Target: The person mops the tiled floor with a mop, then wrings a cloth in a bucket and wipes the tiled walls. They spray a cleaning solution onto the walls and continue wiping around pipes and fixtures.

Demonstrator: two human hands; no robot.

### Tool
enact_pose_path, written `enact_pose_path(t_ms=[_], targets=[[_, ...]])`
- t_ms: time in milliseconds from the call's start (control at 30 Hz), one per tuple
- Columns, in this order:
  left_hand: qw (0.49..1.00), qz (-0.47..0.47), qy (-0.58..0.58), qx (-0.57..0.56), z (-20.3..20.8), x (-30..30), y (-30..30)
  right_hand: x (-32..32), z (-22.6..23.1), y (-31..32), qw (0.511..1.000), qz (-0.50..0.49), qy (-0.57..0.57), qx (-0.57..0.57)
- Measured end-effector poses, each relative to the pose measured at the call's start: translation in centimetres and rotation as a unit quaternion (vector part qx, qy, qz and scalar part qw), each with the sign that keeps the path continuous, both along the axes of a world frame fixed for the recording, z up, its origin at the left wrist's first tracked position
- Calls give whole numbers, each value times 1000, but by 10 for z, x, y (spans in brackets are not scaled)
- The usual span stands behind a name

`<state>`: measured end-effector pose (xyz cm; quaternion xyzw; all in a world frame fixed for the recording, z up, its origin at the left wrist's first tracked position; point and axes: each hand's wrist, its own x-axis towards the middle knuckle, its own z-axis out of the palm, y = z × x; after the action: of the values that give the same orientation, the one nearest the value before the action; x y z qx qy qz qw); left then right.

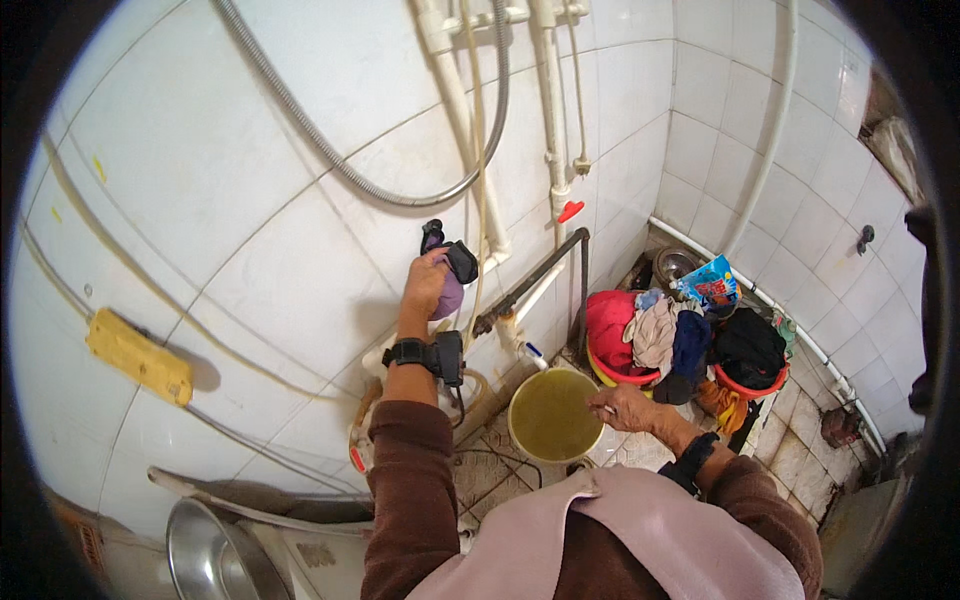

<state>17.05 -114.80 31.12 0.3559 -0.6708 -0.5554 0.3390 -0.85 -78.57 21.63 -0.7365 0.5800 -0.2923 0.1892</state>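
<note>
My left hand [425, 287] is raised in front of the tiled wall. Its fingers are closed round a soft-looking purple and black item [450, 298], whose exact kind I cannot make out. Low down in the middle stands a round bucket [514, 425] of murky yellow-green water [553, 415]. At its right edge, my right hand [628, 408] has its fingers curled in at the rim, seemingly gripping it. A blue-handled tap [535, 352] sits just above the bucket's far side.
Right of the bucket, a red basin [640, 378] and another red basin [765, 390] hold piled clothes. Behind them lie a blue packet [712, 287] and a metal bowl [675, 265]. Pipes [555, 130] and a metal hose [340, 165] run along the wall. A steel basin [215, 550] stands lower left.
</note>
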Motion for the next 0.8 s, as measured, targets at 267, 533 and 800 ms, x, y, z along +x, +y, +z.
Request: enact_pose_path(t_ms=[267,533,800], targets=[[998,-13,60,16,4,-67,0,-41,-8,22,996,-56,-69,-7],[989,70,107,-77,8,3,20,-87,-9,26,988,-148,-32,-8],[803,420,386,-173,89,94,119,-44,66,-55,986,5,-149,-73]])
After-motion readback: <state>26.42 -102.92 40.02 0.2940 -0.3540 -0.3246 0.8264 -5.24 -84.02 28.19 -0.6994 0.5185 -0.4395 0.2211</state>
